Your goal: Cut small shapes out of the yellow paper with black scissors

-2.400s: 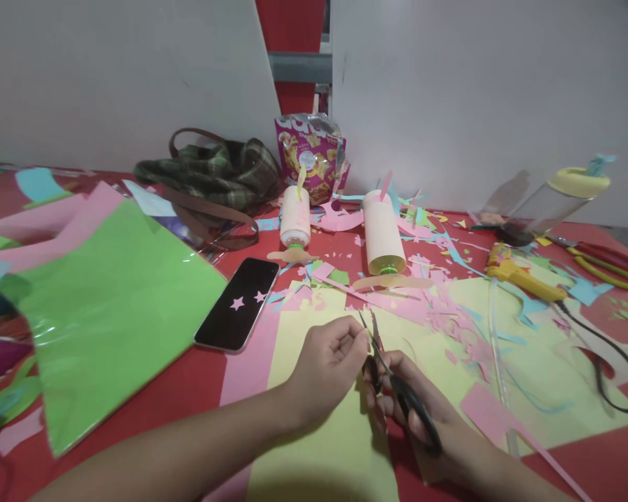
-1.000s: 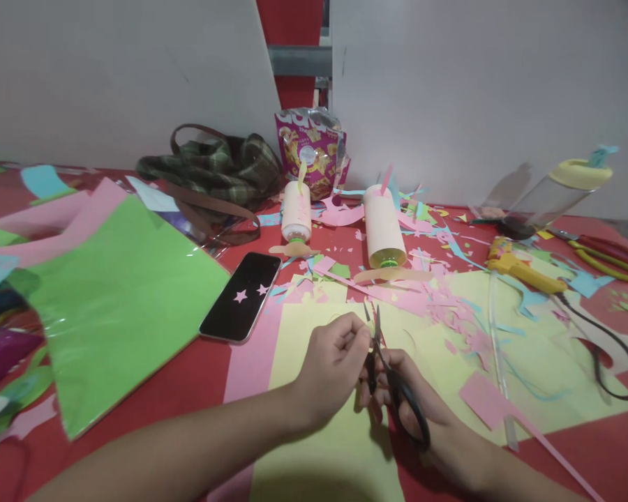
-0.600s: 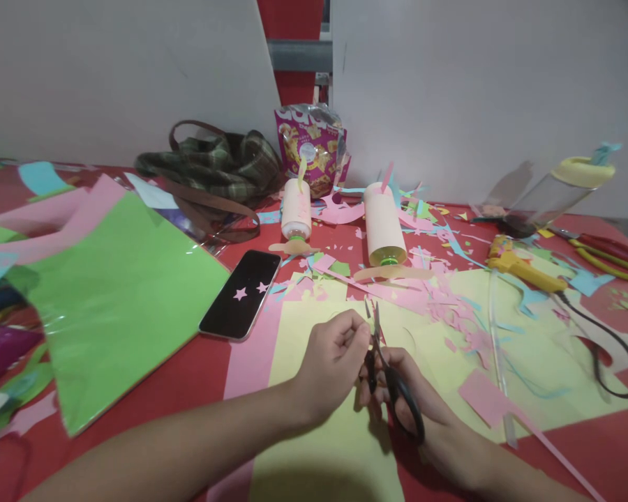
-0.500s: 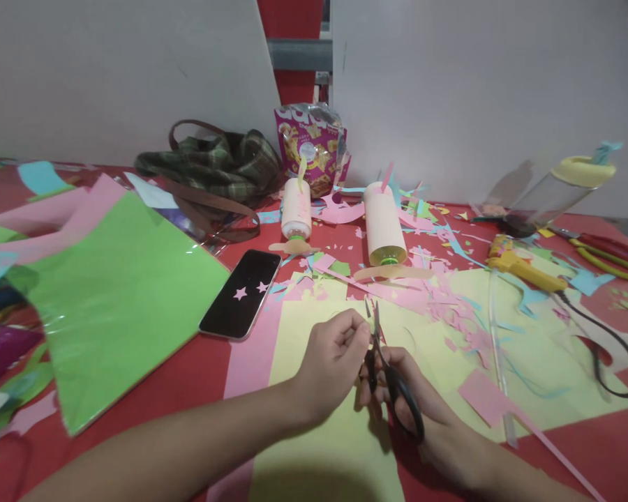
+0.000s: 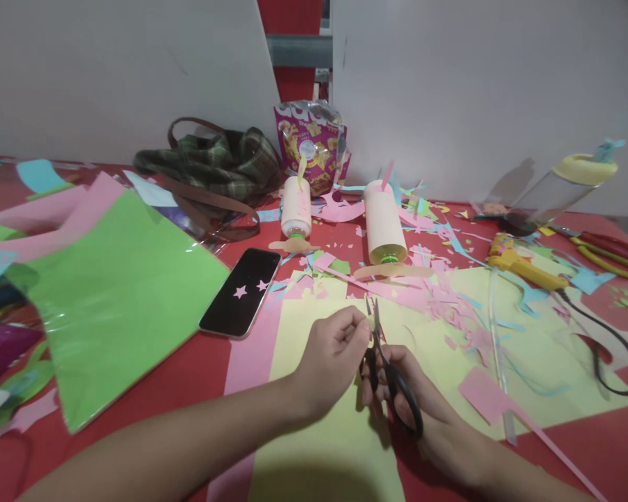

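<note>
My right hand (image 5: 423, 411) grips black-handled scissors (image 5: 387, 369), their blades pointing up and away from me, slightly apart. My left hand (image 5: 332, 359) is closed in a pinch right beside the blades, holding a tiny piece of paper that I cannot make out clearly. Both hands hover over a yellow paper sheet (image 5: 324, 446) on the red table (image 5: 188, 380). Pink paper scraps (image 5: 439, 300) lie scattered just beyond the hands.
A phone (image 5: 241, 293) with two pink stars on it lies left of the hands, beside a green sheet (image 5: 109, 300). Two paper-wrapped bottles (image 5: 382, 223) lie behind. A plaid bag (image 5: 209, 167), snack pouch (image 5: 311, 143), glue gun (image 5: 523, 272), water bottle (image 5: 559, 188) and red scissors (image 5: 607, 254) sit further back.
The hands and scissors have stayed almost in place; the blades have shifted slightly around the small piece pinched by my left hand. The view has drifted a little.
</note>
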Action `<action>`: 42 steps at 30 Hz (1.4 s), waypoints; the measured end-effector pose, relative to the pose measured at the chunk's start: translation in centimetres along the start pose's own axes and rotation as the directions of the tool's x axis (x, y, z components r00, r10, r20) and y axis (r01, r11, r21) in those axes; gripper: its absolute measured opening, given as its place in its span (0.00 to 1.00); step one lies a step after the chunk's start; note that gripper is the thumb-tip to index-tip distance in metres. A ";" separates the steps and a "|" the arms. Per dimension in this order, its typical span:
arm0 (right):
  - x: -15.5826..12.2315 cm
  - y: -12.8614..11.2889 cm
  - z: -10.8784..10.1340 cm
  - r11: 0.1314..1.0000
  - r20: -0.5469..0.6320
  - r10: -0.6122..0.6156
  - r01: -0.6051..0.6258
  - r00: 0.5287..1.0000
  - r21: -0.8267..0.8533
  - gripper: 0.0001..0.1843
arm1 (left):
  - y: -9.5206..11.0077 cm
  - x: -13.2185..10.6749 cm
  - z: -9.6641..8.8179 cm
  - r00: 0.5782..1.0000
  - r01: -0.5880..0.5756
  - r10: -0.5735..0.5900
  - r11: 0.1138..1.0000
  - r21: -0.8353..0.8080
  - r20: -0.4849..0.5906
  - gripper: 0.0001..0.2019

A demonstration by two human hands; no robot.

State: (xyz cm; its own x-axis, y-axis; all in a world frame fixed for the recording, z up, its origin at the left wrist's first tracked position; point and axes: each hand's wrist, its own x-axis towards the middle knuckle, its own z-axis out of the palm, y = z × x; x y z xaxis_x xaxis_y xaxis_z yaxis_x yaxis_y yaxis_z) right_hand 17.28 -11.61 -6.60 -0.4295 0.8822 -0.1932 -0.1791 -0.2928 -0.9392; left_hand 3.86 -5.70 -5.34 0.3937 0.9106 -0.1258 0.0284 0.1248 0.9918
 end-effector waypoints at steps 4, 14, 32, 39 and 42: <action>0.1 0.0 0.0 1.000 0.003 -0.011 0.011 1.000 0.014 0.16 | 0.2 0.1 -0.3 1.000 -0.026 0.027 0.994 0.108 -0.008 0.13; 0.2 0.8 0.0 0.995 -0.021 -0.029 0.031 0.999 0.093 0.17 | 1.2 0.9 -1.1 0.995 -0.094 0.083 0.938 0.333 0.046 0.12; 0.4 0.9 0.1 0.992 -0.047 -0.085 0.089 0.995 0.088 0.15 | 3.8 1.8 -3.0 0.958 -0.231 0.070 0.758 0.610 0.277 0.12; 0.3 1.1 0.1 0.995 -0.051 -0.066 0.069 0.996 0.066 0.14 | 4.6 1.7 -3.7 0.935 -0.306 0.083 0.682 0.665 0.346 0.09; 0.4 1.1 0.1 0.993 -0.037 -0.086 0.089 0.996 0.079 0.15 | 4.8 1.7 -3.8 0.928 -0.321 0.081 0.672 0.668 0.364 0.09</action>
State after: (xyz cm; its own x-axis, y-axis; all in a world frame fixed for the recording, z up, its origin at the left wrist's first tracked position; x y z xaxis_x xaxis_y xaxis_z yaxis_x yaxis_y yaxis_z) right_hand 16.83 -11.67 -7.69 -0.3798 0.9170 -0.1217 -0.2855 -0.2414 -0.9275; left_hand 1.13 -2.06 -0.93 0.7022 0.7114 -0.0275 0.5060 -0.4716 0.7222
